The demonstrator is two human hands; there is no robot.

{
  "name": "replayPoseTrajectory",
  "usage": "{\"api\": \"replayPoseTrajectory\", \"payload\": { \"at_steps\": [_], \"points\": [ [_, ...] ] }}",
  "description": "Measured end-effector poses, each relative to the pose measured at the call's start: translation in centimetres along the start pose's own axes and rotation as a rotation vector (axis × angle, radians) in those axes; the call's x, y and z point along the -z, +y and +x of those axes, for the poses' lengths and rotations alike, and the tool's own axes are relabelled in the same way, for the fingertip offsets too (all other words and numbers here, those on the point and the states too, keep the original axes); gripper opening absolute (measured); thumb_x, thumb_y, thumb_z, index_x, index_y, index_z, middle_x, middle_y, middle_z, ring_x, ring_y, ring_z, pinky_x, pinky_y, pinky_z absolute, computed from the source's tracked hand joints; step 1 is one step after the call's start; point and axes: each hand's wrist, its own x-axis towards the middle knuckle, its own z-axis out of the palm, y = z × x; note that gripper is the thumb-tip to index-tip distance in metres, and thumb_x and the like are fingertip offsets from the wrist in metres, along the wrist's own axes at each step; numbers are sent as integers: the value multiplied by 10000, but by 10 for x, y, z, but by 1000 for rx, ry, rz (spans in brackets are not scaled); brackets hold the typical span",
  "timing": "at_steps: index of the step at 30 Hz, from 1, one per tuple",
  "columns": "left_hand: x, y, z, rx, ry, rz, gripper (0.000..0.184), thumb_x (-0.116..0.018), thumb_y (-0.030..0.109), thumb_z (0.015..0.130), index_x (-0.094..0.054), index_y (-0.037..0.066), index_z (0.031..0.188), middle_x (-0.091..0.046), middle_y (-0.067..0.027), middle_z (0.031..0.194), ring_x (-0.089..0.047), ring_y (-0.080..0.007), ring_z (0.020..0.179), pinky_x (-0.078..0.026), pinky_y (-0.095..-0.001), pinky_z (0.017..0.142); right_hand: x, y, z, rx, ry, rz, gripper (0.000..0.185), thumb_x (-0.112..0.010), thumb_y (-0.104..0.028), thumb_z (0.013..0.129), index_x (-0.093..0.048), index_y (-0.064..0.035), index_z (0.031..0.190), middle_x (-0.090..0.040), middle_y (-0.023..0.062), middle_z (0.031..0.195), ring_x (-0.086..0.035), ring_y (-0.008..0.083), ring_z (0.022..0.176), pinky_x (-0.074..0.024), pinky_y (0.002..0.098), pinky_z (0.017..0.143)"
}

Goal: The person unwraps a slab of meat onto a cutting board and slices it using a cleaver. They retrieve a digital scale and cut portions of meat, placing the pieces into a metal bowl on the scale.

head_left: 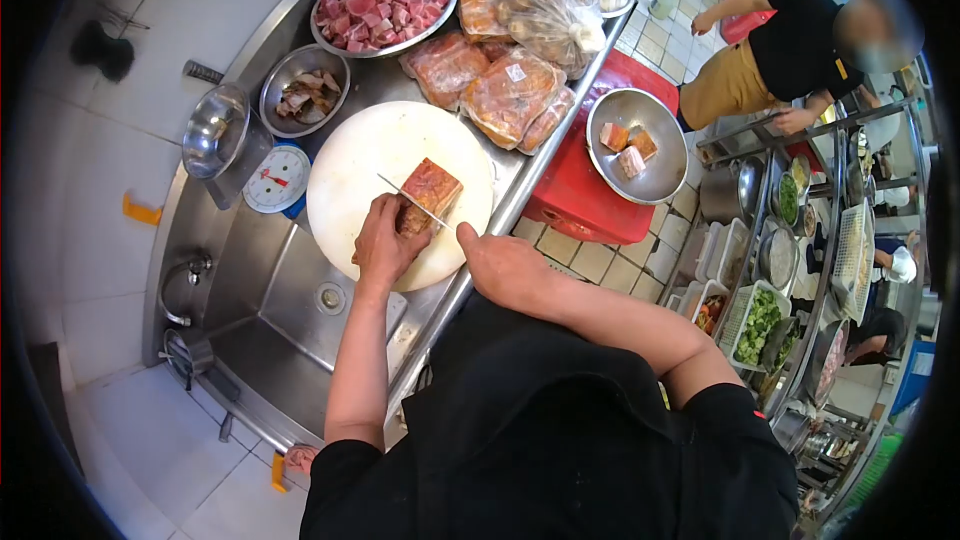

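On a round white cutting board lies a block of browned meat. My left hand presses on its near end with the fingers curled over it. My right hand is closed round the handle of a knife, the handle itself hidden in the fist. The thin blade crosses the meat close to my left fingertips; how deep it sits in the meat I cannot tell. To the right, a steel bowl on a red stool holds several cut chunks of meat.
A steel sink adjoins the board. Behind stand a kitchen scale, a bowl of scraps, a bowl of cubed raw meat and bagged meat. The red stool is right of the counter; a person stands beyond.
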Motion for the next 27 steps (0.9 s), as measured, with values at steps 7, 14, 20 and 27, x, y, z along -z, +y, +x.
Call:
{"api": "replayPoseTrajectory", "payload": {
  "at_steps": [7,14,20,27],
  "points": [
    [-7,-8,1,-5,25,11,713,-905,304,738,-621,20,1327,-622,-147,1365,-671,-354,1178,-563,-448,980,10,-7,12,-31,-49,56,207,-418,-100,1045,-483,59,1161,-714,288,897,-714,480,858,-559,581,746],
    [-12,-10,4,-8,71,1,672,-913,282,723,-649,57,1298,-636,-142,1357,-673,-361,1150,-569,-460,926,5,-12,53,-64,-104,64,171,-460,-49,1004,-485,32,1153,-733,286,933,-737,469,919,-582,556,781],
    [-8,-6,6,-24,75,1,608,-899,273,715,-655,78,1236,-649,-121,1278,-680,-370,1102,-577,-471,894,-14,-4,82,-133,-272,-3,358,-480,-50,1000,-450,57,1341,-747,284,1051,-745,449,991,-600,526,837],
    [-19,-5,4,-37,105,72,646,-917,278,674,-650,132,1244,-641,-109,1272,-682,-363,1093,-573,-475,898,-31,16,78,-79,-86,57,251,-480,-84,1014,-463,16,1243,-744,281,1002,-739,464,955,-583,554,814]
  ]
}}
